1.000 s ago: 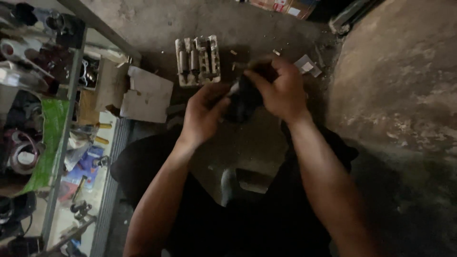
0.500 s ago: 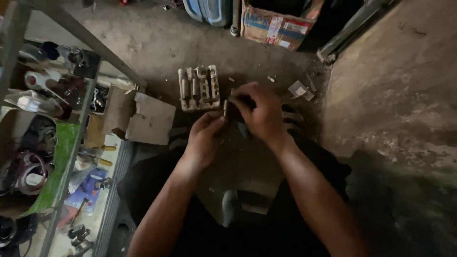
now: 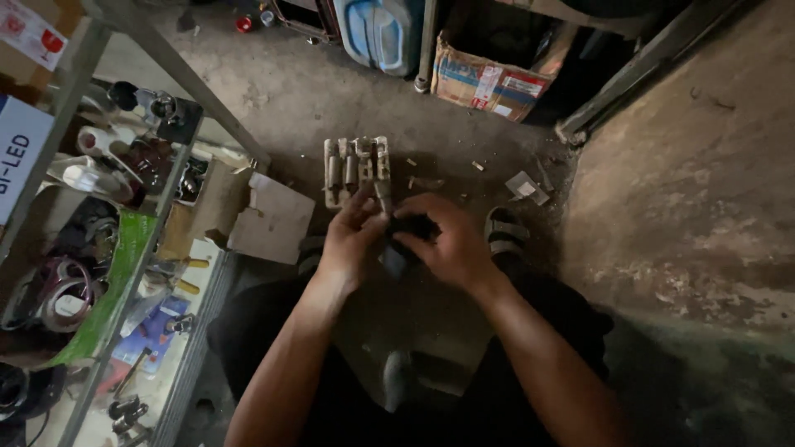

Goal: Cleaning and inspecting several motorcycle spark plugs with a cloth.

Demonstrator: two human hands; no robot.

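Observation:
Both my hands meet over my lap around a small dark object (image 3: pixel 409 227) whose kind I cannot make out. My left hand (image 3: pixel 351 242) pinches its left side with curled fingers. Over the top and right side of it my right hand (image 3: pixel 450 245) is wrapped. Just beyond my fingers, on the concrete floor, lies a pale tray (image 3: pixel 357 170) holding several metal tool pieces in a row. My foot in a sandal (image 3: pixel 505 233) rests to the right of my hands.
A metal shelf rack (image 3: pixel 124 248) crowded with parts and cables stands at left. An open small cardboard box (image 3: pixel 269 217) lies by it. A printed carton (image 3: pixel 489 83) and a blue plastic container (image 3: pixel 383 33) stand at the back. Scraps (image 3: pixel 527 185) litter the floor.
The view has tilted up, showing more of the floor, the carton and the container. My hands have dropped lower in the picture and stay closed together on the dark object.

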